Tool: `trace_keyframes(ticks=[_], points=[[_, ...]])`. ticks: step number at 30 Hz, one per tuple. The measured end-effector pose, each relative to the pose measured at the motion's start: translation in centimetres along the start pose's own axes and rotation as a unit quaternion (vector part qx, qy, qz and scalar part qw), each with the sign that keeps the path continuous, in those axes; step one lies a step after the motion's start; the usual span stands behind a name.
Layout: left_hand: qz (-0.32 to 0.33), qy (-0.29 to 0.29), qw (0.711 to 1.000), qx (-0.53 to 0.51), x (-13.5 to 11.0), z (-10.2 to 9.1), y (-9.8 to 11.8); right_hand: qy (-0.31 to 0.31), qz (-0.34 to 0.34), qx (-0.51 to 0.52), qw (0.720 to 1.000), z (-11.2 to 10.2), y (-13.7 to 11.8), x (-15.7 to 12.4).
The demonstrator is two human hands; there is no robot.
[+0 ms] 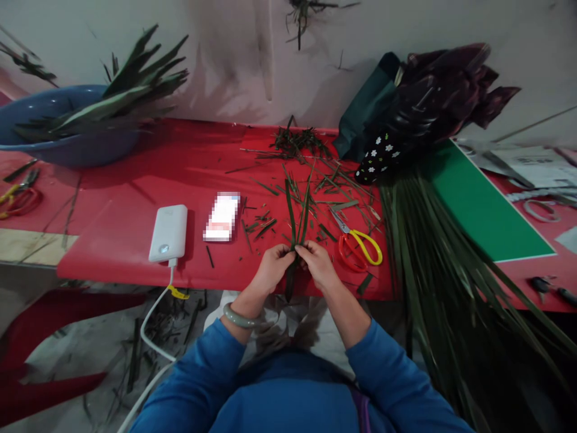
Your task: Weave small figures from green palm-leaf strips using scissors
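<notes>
My left hand [276, 264] and my right hand [316, 262] meet just above the front edge of the red-covered table [211, 150]. Both pinch long green leaf strips [291, 210], whose two ends spread upward in a V while a wider dark end points down below the fingers. How the strips cross between the fingertips is hidden. To the right of my right hand lie scissors [356, 240] with one red and one yellow handle loop. Cut leaf scraps [261, 225] are scattered in front of my hands.
A phone [222, 218] and a white power bank [168, 233] with a cable lie left. A blue basin [72, 150] holds leaves. Long leaves [433, 264] hang over the right edge, near a green board [487, 204] and dark bags [433, 102]. Trimmings [300, 141] pile at the back.
</notes>
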State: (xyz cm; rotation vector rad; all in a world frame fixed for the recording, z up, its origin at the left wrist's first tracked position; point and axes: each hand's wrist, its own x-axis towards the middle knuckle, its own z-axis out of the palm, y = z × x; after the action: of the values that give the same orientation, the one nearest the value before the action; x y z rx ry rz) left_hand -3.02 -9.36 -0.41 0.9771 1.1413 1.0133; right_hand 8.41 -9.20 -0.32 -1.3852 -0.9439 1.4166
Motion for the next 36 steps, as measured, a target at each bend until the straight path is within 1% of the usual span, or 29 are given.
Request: trace_keyframes(ticks=[3,7,11,18,24,31,36], points=[[0.004,0.005,1.000,0.008,-0.06,0.06,-0.05,-0.008,0.008,0.010,1.000,-0.07,-0.03,-0.02],[-0.003,0.012,1.000,-0.013,-0.06,0.14,-0.05,-0.013,0.012,0.005,1.000,-0.13,-0.12,-0.04],[-0.015,0.013,0.999,-0.026,-0.06,0.17,0.00,-0.007,0.007,-0.003,1.000,-0.19,0.01,-0.01],[-0.010,0.023,0.999,-0.029,0.03,0.18,-0.27,-0.004,-0.013,0.000,1.000,-0.18,0.31,-0.03],[-0.011,0.036,0.999,-0.034,0.09,0.26,-0.27,-0.016,0.006,-0.007,1.000,-0.19,0.21,0.01],[-0.006,0.034,0.999,-0.040,0.15,0.26,-0.32,0.003,-0.021,-0.012,1.000,-0.17,0.63,-0.04],[-0.016,0.035,0.998,-0.059,0.14,0.21,-0.25,-0.003,-0.032,-0.009,0.999,-0.16,0.63,-0.18]])
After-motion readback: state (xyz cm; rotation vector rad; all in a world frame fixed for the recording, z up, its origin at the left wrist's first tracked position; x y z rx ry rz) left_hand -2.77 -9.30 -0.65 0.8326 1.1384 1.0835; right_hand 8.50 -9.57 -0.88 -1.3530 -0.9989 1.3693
